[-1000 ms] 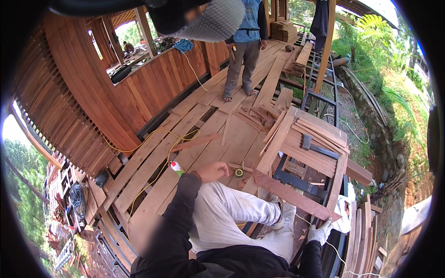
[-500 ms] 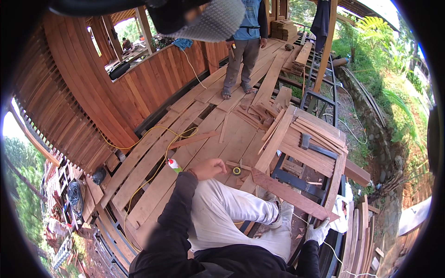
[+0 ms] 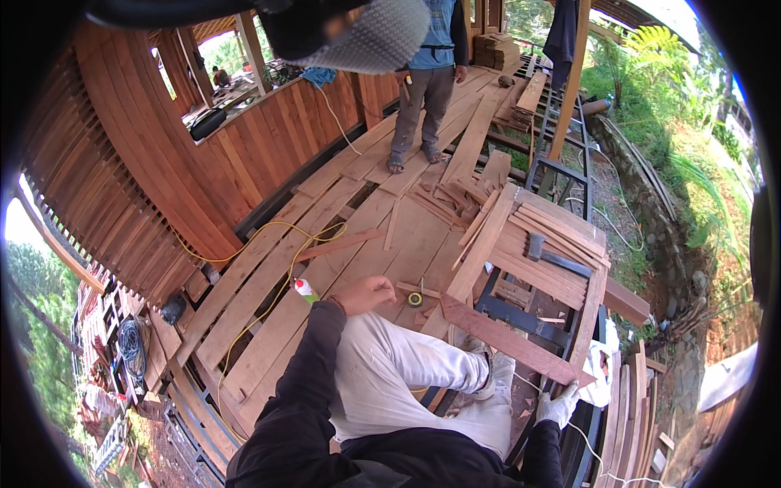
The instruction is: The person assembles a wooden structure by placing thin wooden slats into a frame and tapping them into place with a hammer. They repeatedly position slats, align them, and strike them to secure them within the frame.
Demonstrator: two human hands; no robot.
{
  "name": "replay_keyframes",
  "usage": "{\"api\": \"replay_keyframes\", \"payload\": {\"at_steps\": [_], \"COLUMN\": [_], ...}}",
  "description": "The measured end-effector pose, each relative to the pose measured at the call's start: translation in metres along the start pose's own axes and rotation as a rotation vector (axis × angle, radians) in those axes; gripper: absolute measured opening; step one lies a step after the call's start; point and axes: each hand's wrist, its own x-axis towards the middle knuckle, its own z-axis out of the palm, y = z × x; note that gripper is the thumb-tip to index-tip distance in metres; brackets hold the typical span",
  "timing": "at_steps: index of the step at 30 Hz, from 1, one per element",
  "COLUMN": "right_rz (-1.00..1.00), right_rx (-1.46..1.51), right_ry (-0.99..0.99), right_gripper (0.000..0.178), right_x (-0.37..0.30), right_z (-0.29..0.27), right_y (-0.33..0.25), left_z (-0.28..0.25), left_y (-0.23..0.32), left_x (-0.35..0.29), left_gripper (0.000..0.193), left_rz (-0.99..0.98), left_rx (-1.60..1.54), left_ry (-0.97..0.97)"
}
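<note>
My left hand (image 3: 366,294) is bare and rests on my raised knee, its fingers curled in with nothing showing in them. My right hand (image 3: 558,407), in a white glove, grips the near end of a reddish-brown wooden board (image 3: 508,339). That board lies slanted across a dark metal frame (image 3: 521,317) and a plank. A yellow and black tape measure (image 3: 415,299) sits on the deck just right of my left hand. Left of that hand stands a white bottle with a red cap (image 3: 303,287). A dark-headed hatchet or hammer (image 3: 557,259) lies on stacked slats (image 3: 529,272).
Another person (image 3: 423,89) stands on the plank deck (image 3: 325,244) ahead. A yellow cord (image 3: 285,228) winds across the boards at left. Gaps open between some planks. A white bag (image 3: 600,374) is near my right hand, and a ditch (image 3: 651,220) runs along the right side.
</note>
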Motion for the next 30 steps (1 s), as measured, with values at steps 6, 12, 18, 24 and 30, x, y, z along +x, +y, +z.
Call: {"api": "replay_keyframes", "payload": {"at_steps": [6, 12, 18, 24, 30], "right_rz": [-0.008, -0.023, -0.013, -0.001, 0.007], "right_rx": [-0.001, 0.004, -0.011, -0.016, -0.022], "right_ry": [0.015, 0.02, 0.008, -0.001, 0.002], "right_gripper": [0.106, 0.106, 0.104, 0.102, 0.102], "right_x": [0.001, 0.0, 0.002, 0.004, 0.0], "right_z": [0.006, 0.005, 0.004, 0.006, 0.0], "right_y": [0.003, 0.003, 0.004, 0.005, 0.0], "left_z": [0.0, 0.002, 0.0, 0.0, 0.001], "left_y": [-0.009, -0.011, -0.002, -0.006, -0.006], "left_x": [0.003, 0.003, 0.001, 0.002, -0.001], "left_gripper": [0.022, 0.024, 0.021, 0.02, 0.02], "left_rz": [0.013, 0.028, -0.015, 0.011, -0.011], "left_rx": [-0.049, -0.085, -0.107, -0.159, -0.167], "left_ry": [0.005, 0.071, 0.016, 0.012, 0.028]}}
